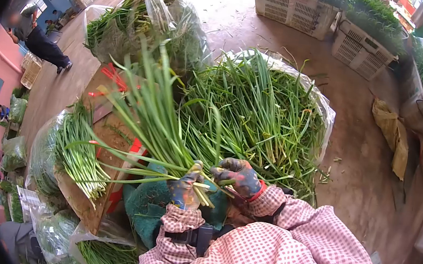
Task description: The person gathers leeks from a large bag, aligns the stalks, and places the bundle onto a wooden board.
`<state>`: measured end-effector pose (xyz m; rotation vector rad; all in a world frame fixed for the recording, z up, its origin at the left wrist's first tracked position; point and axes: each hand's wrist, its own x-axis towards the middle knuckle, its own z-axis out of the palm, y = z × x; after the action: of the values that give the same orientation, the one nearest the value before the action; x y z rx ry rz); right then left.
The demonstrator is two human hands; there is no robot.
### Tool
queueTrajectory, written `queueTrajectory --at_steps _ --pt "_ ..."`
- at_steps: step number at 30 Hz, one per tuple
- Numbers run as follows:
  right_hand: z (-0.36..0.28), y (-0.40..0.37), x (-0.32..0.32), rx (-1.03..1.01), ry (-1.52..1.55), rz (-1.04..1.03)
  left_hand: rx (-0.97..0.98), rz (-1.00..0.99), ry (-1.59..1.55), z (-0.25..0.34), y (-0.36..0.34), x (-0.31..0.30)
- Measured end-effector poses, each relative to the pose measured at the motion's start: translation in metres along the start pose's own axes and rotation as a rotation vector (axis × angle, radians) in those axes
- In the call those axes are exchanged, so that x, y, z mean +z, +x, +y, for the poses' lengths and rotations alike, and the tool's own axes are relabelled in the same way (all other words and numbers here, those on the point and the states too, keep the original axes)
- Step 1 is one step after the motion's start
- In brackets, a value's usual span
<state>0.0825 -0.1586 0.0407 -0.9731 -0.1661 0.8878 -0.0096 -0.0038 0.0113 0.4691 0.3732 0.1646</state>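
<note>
My left hand (185, 188), in a stained patterned glove, is closed round a bunch of Chinese chives (162, 126). Their leaves fan up and to the left, and the pale stem ends stick out below the fist. Close beside it, my gloved right hand (238, 178) is closed, and a single chive stalk seems pinched in its fingertips. Just beyond the hands lies a large heap of loose chives (256, 111) in a clear plastic bag. To the left, a sorted pile of chives (81, 147) rests on a board (71, 181).
Behind the board stands a stuffed clear bag of greens (145, 29). White crates (295, 10) of greens line the far right, near a tan sack (391, 135) on the floor. Teal cloth (147, 206) lies below my hands. Another person (40, 40) stands at the far left.
</note>
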Motion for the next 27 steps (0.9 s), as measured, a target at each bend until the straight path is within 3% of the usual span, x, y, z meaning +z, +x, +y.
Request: queueTrajectory --at_steps 1,4,5,6,7,8,9,10,11,13,15,17,18,19,21,22,24,27 --pt "-0.002 -0.004 -0.001 0.007 0.000 0.005 -0.005 0.006 -0.005 0.001 0.002 -0.006" --pt "-0.001 -0.015 -0.024 0.040 -0.174 0.294 -0.032 -0.276 -0.162 0.011 0.011 -0.026" --pt "0.022 -0.011 -0.056 -0.051 -0.354 0.289 -0.027 -0.271 -0.162 0.013 0.009 -0.018" --pt "0.018 -0.017 -0.072 -0.036 -0.591 0.235 0.017 -0.127 -0.094 0.015 0.003 -0.001" --pt "0.025 -0.018 -0.102 0.065 -0.505 0.252 0.063 0.018 -0.028 0.018 -0.002 0.014" --pt "0.012 -0.031 -0.110 0.056 -1.040 0.237 0.125 -0.006 -0.088 0.020 -0.006 0.027" --pt "-0.009 -0.039 -0.111 0.056 -1.799 0.138 0.184 -0.029 -0.148 0.021 -0.007 0.034" --pt "-0.018 -0.043 -0.115 0.284 -1.929 0.032 0.177 -0.016 -0.147 0.022 -0.006 0.033" --pt "-0.025 -0.045 -0.109 0.289 -1.930 0.024 0.178 -0.009 -0.150 0.020 -0.005 0.027" --pt "-0.042 -0.055 -0.089 -0.148 -1.547 0.156 0.180 -0.060 -0.207 0.010 0.002 0.013" --pt "-0.061 -0.047 -0.045 0.091 -0.828 0.082 0.138 -0.063 -0.098 0.013 0.001 0.022" --pt "-0.041 -0.030 -0.020 -0.522 -1.018 -0.094 -0.003 0.150 -0.066 0.010 0.003 0.023" --pt "-0.033 -0.023 -0.006 -0.521 -0.983 -0.103 0.205 0.171 0.191 0.005 0.002 0.042" --pt "-0.026 -0.017 0.006 -0.519 -0.946 -0.120 0.223 -0.085 0.271 0.004 -0.001 0.038" --pt "-0.010 -0.007 0.012 -0.465 -1.025 -0.157 0.124 -0.019 0.323 0.005 -0.002 0.020" --pt "-0.004 -0.006 0.013 -0.674 -1.178 -0.061 0.127 -0.010 0.327 0.003 -0.004 0.024" --pt "-0.012 -0.014 0.015 -0.645 -1.241 -0.066 0.099 0.402 0.082 -0.001 -0.006 0.043" --pt "-0.004 -0.034 -0.011 -0.536 -1.372 -0.061 0.001 0.309 0.131 -0.008 0.016 -0.028"
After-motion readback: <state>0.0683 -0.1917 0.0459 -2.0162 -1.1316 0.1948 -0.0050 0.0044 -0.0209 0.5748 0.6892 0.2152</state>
